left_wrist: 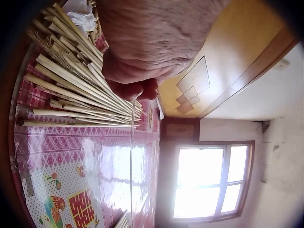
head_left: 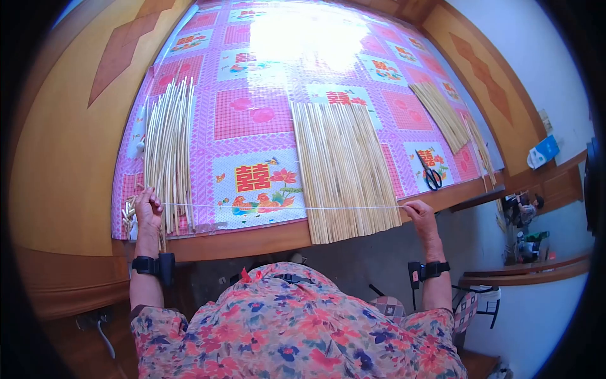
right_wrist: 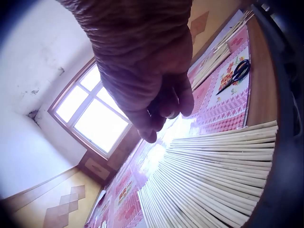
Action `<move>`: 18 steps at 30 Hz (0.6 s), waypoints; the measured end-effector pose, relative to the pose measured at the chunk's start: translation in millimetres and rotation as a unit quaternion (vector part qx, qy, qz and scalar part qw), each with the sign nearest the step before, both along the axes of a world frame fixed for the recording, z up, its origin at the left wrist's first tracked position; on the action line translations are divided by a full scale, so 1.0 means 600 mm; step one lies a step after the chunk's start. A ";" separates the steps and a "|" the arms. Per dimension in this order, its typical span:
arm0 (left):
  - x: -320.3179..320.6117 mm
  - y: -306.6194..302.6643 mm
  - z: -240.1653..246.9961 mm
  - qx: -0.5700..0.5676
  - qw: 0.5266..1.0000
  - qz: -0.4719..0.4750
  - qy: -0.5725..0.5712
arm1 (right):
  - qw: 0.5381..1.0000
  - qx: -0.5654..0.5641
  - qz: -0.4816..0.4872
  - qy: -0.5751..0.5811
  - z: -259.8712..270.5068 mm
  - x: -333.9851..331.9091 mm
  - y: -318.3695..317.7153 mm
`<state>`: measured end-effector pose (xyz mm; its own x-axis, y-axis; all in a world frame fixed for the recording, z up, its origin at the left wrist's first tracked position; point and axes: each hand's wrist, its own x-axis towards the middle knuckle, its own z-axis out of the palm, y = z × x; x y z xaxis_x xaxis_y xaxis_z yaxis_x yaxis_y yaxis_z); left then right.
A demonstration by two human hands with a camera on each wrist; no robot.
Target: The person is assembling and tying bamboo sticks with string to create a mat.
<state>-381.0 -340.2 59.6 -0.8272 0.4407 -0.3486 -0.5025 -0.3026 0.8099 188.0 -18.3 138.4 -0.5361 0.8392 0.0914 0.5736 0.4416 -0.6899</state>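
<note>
A thin white string (head_left: 259, 206) runs taut from hand to hand, low over the near end of a flat mat of side-by-side straw stalks (head_left: 344, 170). My left hand (head_left: 149, 210) pinches one end of it beside a loose bundle of stalks (head_left: 169, 139). In the left wrist view the string (left_wrist: 132, 161) leads away from the thumb and finger. At the mat's right edge, my right hand (head_left: 425, 221) pinches the other end. The right wrist view shows that hand's fingers (right_wrist: 185, 97) curled in above the mat (right_wrist: 209, 175).
Black-handled scissors (head_left: 430, 174) lie right of the mat on the patterned pink table cover (head_left: 252, 114). Farther right is another row of stalks (head_left: 442, 117). Crumpled white material (left_wrist: 81, 20) sits by the left bundle. The wooden table edge (head_left: 265, 239) runs in front of me.
</note>
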 end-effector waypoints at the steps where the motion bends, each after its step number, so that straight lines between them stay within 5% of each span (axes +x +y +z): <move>1: -0.002 0.012 -0.007 -0.016 1.000 -0.011 0.005 | 1.000 0.002 -0.006 0.000 0.000 0.022 -0.001; 4: 0.002 0.054 -0.018 -0.039 0.998 -0.045 0.012 | 0.992 0.008 -0.129 -0.009 0.016 0.059 -0.018; 6: 0.029 0.101 -0.018 -0.090 0.986 -0.133 0.036 | 0.961 -0.077 -0.248 0.099 0.039 0.082 -0.045; 18: 0.159 0.213 -0.039 -0.127 0.958 -0.258 0.013 | 0.890 -0.052 -0.374 0.257 0.064 0.213 -0.025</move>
<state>-285.4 -212.5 36.1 -0.5324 0.6964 -0.4812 -0.5104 0.1894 0.8388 316.0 -33.1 177.1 0.2655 0.9620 0.0644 0.2769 -0.0121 -0.9608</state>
